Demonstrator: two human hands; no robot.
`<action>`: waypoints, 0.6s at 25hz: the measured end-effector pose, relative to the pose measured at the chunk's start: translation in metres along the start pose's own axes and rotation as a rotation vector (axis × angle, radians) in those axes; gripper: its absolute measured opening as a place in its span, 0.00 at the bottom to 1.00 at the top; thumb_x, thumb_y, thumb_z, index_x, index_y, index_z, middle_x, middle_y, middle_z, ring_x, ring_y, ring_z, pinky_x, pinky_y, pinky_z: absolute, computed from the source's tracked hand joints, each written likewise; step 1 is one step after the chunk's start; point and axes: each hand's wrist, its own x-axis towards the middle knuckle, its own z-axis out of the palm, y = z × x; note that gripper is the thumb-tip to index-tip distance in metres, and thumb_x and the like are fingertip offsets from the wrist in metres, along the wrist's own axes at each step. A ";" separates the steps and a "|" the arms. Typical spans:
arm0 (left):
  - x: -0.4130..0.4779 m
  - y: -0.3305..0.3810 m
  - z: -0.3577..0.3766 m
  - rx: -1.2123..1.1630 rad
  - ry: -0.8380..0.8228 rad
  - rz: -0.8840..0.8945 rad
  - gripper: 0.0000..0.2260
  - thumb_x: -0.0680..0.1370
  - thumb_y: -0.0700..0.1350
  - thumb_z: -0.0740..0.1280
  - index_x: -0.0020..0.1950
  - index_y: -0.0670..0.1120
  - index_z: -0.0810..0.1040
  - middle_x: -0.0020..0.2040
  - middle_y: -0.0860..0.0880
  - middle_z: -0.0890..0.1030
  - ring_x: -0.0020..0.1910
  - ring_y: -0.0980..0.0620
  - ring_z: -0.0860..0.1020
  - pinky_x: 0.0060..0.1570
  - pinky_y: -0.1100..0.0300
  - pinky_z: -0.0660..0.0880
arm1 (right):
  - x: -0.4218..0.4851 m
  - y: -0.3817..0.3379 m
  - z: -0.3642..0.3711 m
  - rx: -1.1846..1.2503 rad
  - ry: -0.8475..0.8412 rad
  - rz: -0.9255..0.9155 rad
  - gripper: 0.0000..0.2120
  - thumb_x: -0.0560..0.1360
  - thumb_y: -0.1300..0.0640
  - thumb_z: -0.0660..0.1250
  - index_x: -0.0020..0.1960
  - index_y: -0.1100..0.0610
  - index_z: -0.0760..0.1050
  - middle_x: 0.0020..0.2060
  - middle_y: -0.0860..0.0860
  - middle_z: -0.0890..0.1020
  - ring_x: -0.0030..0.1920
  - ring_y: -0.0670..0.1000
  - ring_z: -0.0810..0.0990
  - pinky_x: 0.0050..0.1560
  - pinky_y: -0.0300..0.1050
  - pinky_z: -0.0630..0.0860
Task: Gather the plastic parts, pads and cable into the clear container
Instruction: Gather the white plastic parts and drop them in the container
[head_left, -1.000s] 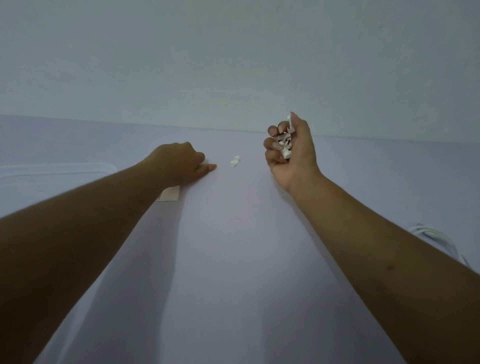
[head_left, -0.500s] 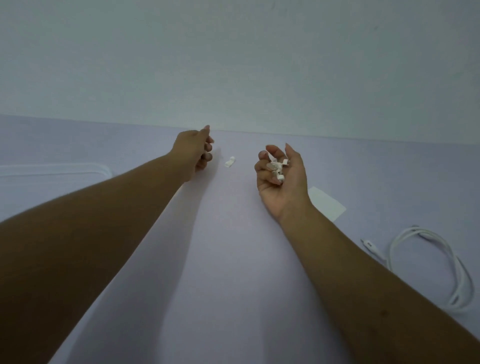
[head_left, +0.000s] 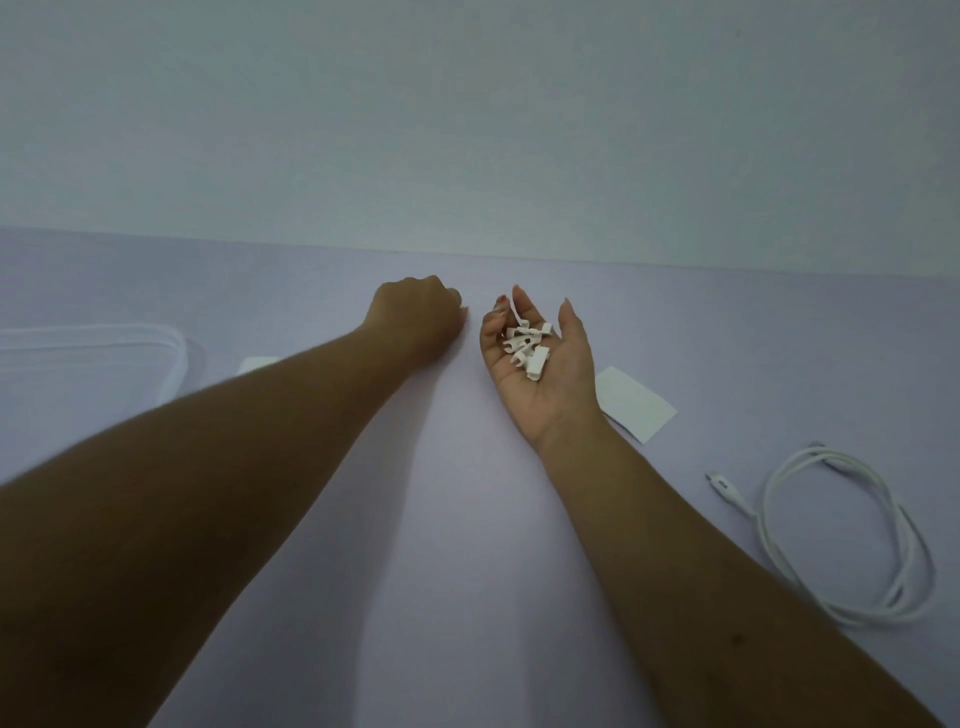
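My right hand (head_left: 540, 374) lies palm up on the lilac table, fingers loosely cupped around several small white plastic parts (head_left: 527, 349). My left hand (head_left: 415, 317) is just to its left, knuckles up, with the fingers curled down onto the table. The loose plastic part that lay there is hidden under them. One white pad (head_left: 635, 404) lies flat just right of my right wrist. A second pad (head_left: 255, 362) peeks out behind my left forearm. The coiled white cable (head_left: 841, 530) lies at the right. The clear container (head_left: 171, 353) sits at the far left, only its rim showing.
The lilac table (head_left: 467, 519) runs back to a pale wall (head_left: 467, 130). My two forearms cross the lower half of the view. The cable's plug end (head_left: 719, 483) points towards my right forearm.
My left hand has moved right and closed down over the loose plastic part, which no longer shows. My right hand has opened flatter, palm up, with the parts in it.
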 end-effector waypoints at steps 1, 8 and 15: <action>-0.001 -0.001 -0.002 -0.153 -0.037 -0.057 0.17 0.83 0.49 0.51 0.50 0.40 0.76 0.46 0.41 0.77 0.49 0.40 0.79 0.41 0.56 0.67 | 0.000 0.000 0.001 -0.016 0.016 0.006 0.21 0.81 0.48 0.56 0.48 0.66 0.76 0.40 0.60 0.78 0.38 0.55 0.76 0.35 0.42 0.81; -0.036 -0.038 -0.064 -2.155 -0.126 -0.912 0.12 0.79 0.40 0.54 0.36 0.42 0.64 0.33 0.44 0.72 0.14 0.56 0.64 0.13 0.70 0.60 | -0.026 -0.010 0.030 -0.096 0.214 0.159 0.25 0.83 0.49 0.49 0.48 0.70 0.72 0.46 0.65 0.75 0.42 0.59 0.76 0.35 0.49 0.81; -0.141 -0.090 -0.159 -2.382 0.007 -0.869 0.09 0.79 0.41 0.54 0.41 0.39 0.68 0.28 0.40 0.76 0.28 0.49 0.74 0.18 0.68 0.68 | -0.106 0.027 0.079 -0.479 0.304 0.420 0.18 0.83 0.54 0.50 0.46 0.67 0.69 0.38 0.60 0.72 0.34 0.52 0.69 0.18 0.31 0.66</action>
